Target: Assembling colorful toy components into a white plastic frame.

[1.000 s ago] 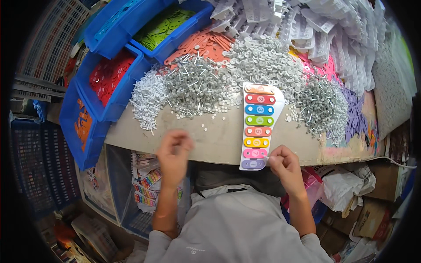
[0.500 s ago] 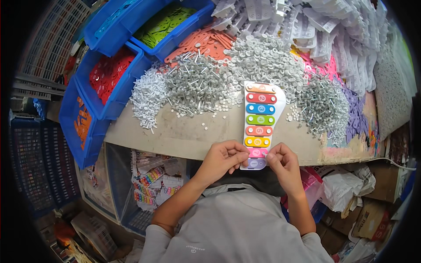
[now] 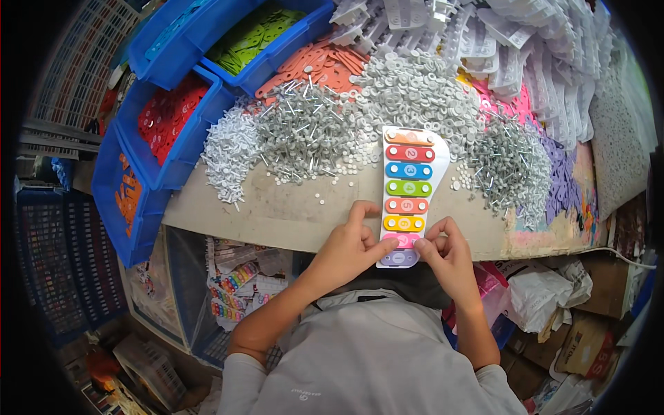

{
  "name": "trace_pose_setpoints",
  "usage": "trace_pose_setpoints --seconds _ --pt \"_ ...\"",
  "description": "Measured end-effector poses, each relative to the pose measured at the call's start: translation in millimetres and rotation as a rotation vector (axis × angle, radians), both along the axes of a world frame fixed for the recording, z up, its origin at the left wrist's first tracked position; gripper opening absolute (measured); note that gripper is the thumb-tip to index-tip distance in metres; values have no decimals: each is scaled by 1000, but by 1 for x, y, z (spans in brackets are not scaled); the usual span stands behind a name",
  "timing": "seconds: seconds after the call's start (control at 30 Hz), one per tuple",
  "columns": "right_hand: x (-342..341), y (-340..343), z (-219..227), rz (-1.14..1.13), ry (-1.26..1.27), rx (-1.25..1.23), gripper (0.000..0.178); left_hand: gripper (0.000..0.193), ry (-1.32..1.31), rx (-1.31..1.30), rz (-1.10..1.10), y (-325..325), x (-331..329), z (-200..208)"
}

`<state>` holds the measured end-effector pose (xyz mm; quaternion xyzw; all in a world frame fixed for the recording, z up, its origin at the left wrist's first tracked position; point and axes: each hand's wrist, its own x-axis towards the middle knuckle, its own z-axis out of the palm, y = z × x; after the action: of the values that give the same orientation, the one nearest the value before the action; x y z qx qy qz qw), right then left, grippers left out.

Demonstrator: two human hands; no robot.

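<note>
A white toy xylophone (image 3: pixel 437 166) with a row of coloured bars lies at the table's front edge, its lower end overhanging toward me. The bars are fixed with white round caps at their ends. My left hand (image 3: pixel 356 242) grips the xylophone's left edge, thumb pressed on the left end of the pink bar (image 3: pixel 400 241). At that bar's right end is my right hand (image 3: pixel 446 252), thumb and fingers pinched together; anything between them is hidden. Below the pink bar sits a purple bar (image 3: pixel 398 258), whose ends show no white caps like the others.
Heaps of metal pins (image 3: pixel 304 128), white washers (image 3: pixel 422 90) and small white pegs (image 3: pixel 232 149) cover the table's back. White plastic frames (image 3: pixel 546 62) are piled at the far right. Blue bins (image 3: pixel 155 176) of coloured bars stand left. Purple bars (image 3: pixel 561 173) lie at the right.
My left hand has opened out from its pinch: the index finger now reaches up along the xylophone's left edge and the thumb lies on the pink bar. My right hand has barely moved.
</note>
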<state>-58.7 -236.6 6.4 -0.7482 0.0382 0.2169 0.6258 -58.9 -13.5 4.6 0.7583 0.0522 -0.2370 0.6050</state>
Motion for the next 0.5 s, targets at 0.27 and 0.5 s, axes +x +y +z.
trace_pose_setpoints --seconds 0.27,0.5 --pt "14 -8 4 138 217 23 20 57 175 -184 -148 6 11 -14" --pt "26 -6 4 212 355 89 23 60 159 -211 -289 10 34 1"
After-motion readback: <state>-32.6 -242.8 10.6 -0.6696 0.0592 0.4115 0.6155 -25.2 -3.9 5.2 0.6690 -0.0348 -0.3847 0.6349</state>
